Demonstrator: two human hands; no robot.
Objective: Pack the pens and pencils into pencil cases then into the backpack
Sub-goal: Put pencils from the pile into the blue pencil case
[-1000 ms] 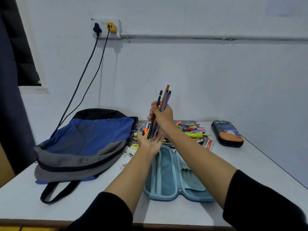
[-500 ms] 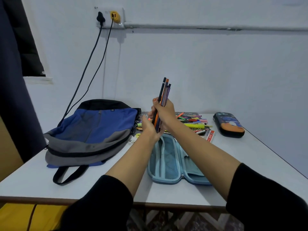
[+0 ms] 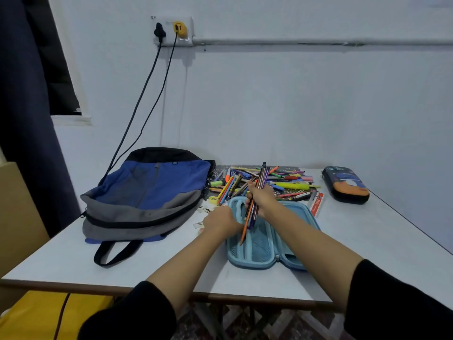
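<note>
The right hand (image 3: 261, 200) is clenched around a bundle of pens and pencils (image 3: 262, 173), held steeply tilted, with its lower tips over the mesh pocket of the open light-blue pencil case (image 3: 262, 251). One orange pencil (image 3: 245, 229) sticks out lowest. The left hand (image 3: 220, 219) sits at the case's 9 o'clock rim, and whether its fingers grasp the rim cannot be told. From the case, the loose heap of pens and pencils (image 3: 289, 180) lies at 12 o'clock on the white worktop (image 3: 73, 261), a zipped dark pencil case (image 3: 345, 185) with an orange patch at 2 o'clock, and the blue-and-grey backpack (image 3: 147, 192) flat at 10 o'clock. A red-and-white ruler (image 3: 317, 202) at 1 o'clock carries red lettering too blurred to read. The backpack's small tag (image 3: 174, 163) is equally illegible.
</note>
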